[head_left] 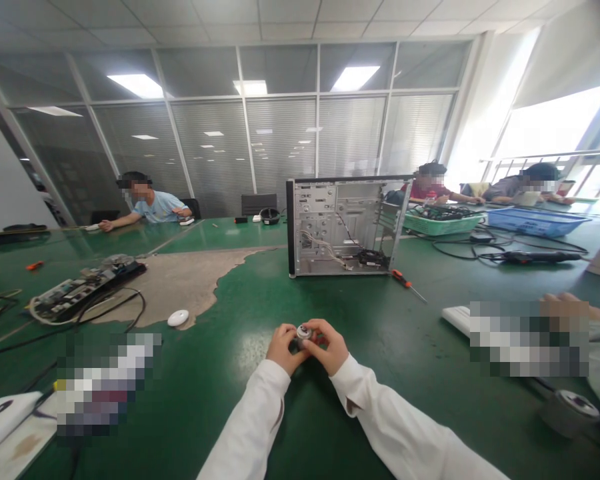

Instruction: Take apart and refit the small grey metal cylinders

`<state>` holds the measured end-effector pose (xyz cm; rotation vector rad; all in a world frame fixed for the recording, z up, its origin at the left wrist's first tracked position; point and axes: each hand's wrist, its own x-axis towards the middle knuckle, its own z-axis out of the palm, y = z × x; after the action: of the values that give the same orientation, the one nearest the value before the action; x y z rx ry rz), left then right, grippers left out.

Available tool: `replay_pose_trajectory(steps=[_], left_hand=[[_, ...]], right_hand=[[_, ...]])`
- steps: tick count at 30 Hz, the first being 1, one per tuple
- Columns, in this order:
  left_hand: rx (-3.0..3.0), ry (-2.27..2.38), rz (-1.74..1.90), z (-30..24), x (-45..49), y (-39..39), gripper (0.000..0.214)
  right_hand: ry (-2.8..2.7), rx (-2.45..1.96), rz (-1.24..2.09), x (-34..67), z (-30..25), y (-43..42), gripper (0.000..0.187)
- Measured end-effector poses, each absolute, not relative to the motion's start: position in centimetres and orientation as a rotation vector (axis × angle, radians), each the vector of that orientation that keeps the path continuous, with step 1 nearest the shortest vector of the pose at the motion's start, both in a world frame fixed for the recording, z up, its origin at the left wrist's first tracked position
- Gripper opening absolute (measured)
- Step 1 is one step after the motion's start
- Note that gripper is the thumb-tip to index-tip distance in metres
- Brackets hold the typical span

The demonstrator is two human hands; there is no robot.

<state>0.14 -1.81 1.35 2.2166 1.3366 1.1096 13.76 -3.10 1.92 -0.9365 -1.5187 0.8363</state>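
Observation:
Near the middle of the green table [260, 300], my left hand [282, 347] and my right hand [331, 347] are closed together around a small grey metal cylinder [304, 333]. Its round, lighter top faces up and has a dark spot on it. My fingers hide part of its sides. Beyond my hands stands an open computer case [340, 230] with loose cables and a black fan inside. An orange-handled screwdriver [403, 279] lies by the case's lower right corner.
Green [445, 222] and blue [535, 221] baskets stand at the back right among black cables. Left lie a power strip [85, 287] and a white round lid [179, 318]. Another grey cylinder [570, 413] sits lower right, near another person's hand [563, 310]. People sit across the table.

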Motion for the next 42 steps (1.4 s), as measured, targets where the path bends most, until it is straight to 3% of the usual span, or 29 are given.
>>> replay_pose_trajectory(steps=[4,9,15,25,28,32,35,42], left_hand=[[2.290,1.432,0.999,0.6,-0.2,-1.4,0.027],[2.287,1.569,0.756,0.6,-0.3,-1.6,0.043],[2.277,1.550,0.646,1.0,-0.4,-1.8,0.060],[1.676,1.193,1.054,1.4,-1.4,-0.7,0.039],[1.417,1.198,1.317,0.5,-1.6,0.2,0.023],[1.144,1.408,1.652,-0.4,-2.7,1.4,0.019],[1.151,1.477,1.706,-0.6,-3.4,1.6,0.016],[1.347,1.571,1.660,-0.1,-3.5,0.8,0.021]], right_hand=[[-1.670,-0.985,0.721,13.7,1.8,-3.1,0.029],[-1.831,-1.114,0.669,14.3,0.1,-1.8,0.057],[-1.974,-1.269,0.463,15.8,-0.9,-0.3,0.054],[-1.857,-1.276,0.611,16.3,-1.7,0.6,0.047],[-1.804,-1.241,0.676,16.2,-1.7,0.6,0.043],[-1.577,-1.254,0.655,16.0,-1.7,0.7,0.025],[-1.453,-1.307,0.582,16.3,-1.7,1.1,0.008],[-1.389,-1.314,0.600,17.1,-1.5,1.5,0.029]])
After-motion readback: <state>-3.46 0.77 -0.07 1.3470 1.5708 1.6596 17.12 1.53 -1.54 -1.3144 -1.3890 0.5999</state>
